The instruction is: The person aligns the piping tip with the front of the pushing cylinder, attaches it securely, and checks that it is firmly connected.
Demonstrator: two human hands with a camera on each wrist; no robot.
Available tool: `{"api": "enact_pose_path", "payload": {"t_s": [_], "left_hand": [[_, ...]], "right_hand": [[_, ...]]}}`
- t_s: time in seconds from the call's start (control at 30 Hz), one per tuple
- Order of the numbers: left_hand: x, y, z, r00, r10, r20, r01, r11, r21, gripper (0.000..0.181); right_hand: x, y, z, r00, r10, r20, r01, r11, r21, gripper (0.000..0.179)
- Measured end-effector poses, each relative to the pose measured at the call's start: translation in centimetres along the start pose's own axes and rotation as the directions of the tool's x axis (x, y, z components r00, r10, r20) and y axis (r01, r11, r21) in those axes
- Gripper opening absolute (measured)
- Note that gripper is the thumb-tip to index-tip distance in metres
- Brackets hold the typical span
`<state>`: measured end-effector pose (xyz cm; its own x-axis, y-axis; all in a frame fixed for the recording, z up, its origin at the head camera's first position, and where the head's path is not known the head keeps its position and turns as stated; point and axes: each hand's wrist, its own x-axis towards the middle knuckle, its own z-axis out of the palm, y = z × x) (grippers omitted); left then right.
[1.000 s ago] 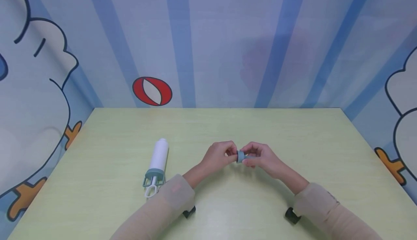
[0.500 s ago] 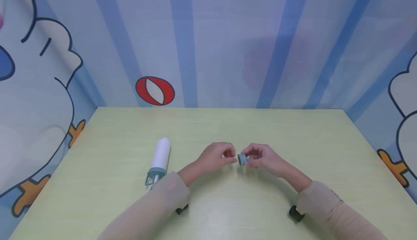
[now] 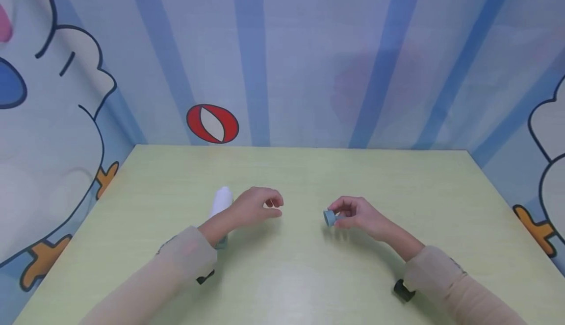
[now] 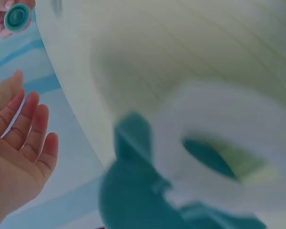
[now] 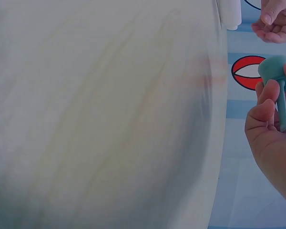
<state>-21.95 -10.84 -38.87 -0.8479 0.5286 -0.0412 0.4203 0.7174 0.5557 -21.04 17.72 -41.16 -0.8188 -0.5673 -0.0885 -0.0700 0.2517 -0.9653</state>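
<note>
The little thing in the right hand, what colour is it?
The little thing is blue-green; the right wrist view shows it best.

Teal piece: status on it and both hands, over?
Right hand holds teal piece, wide end facing left. Left hand holds nothing. In head view, left arm partly blocks white tube.

Smooth, matt plastic, by its look, forms the teal piece [image 5: 275,68] pinched in the right hand [image 3: 363,218]. Left of that grip, the tube [image 3: 222,201] appears to be smooth plastic. Below it, the table [image 3: 300,271] is smooth, softly shiny, faintly streaked. Beyond, the backdrop [image 3: 304,70] resembles matt, slightly creased cloth.
</note>
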Motion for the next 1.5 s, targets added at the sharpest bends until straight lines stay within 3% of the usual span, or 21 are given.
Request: {"api": "enact_pose_path", "payload": {"t_s": [0.23,0.4,0.5,0.63,0.7,0.8,1.07,1.33,1.5], "left_hand": [[-2.1,-2.5,-1.7,0.994,-0.083,-0.071,0.086,0.996,0.03,0.024],[-3.5,-4.0,-2.4,0.983,-0.135,-0.125,0.145,0.986,0.079,0.039],[-4.4,-4.8,-2.6,0.965,-0.222,-0.142,0.236,0.968,0.084,0.055],[-5.1,-5.5,-2.7,0.927,-0.347,-0.143,0.358,0.932,0.061,0.073],[-5.3,-5.7,-2.7,0.912,-0.386,-0.14,0.395,0.918,0.045,0.078],[-5.6,-6.1,-2.6,0.901,-0.411,-0.138,0.419,0.907,0.031,0.082],[-5.7,-6.7,-2.3,0.893,-0.433,-0.124,0.436,0.9,-0.001,0.08],[-5.3,-6.2,-2.8,0.886,-0.447,-0.127,0.452,0.892,0.014,0.076],[-5.0,-5.5,-3.3,0.908,-0.399,-0.13,0.408,0.912,0.049,0.072]], "right_hand": [[0.0,0.1,-0.1,1.0,0.017,-0.011,-0.017,1.0,-0.012,0.033],[0.1,0.2,-0.3,1.0,0.014,-0.02,-0.015,1.0,-0.026,0.033],[0.0,0.3,-0.5,1.0,0.011,-0.022,-0.012,0.999,-0.03,0.032],[0.0,0.5,-0.6,1.0,0.017,-0.022,-0.018,0.999,-0.033,0.032],[0.0,0.5,-0.7,1.0,0.021,-0.019,-0.022,0.999,-0.033,0.033],[0.0,0.5,-0.8,1.0,0.027,-0.014,-0.028,0.999,-0.032,0.034],[0.1,0.5,-1.0,0.999,0.034,-0.021,-0.035,0.999,-0.03,0.034],[0.3,0.1,-1.1,0.999,0.04,-0.01,-0.041,0.998,-0.051,0.033],[0.4,-0.4,-1.2,0.999,0.051,-0.015,-0.052,0.997,-0.062,0.033]]}}
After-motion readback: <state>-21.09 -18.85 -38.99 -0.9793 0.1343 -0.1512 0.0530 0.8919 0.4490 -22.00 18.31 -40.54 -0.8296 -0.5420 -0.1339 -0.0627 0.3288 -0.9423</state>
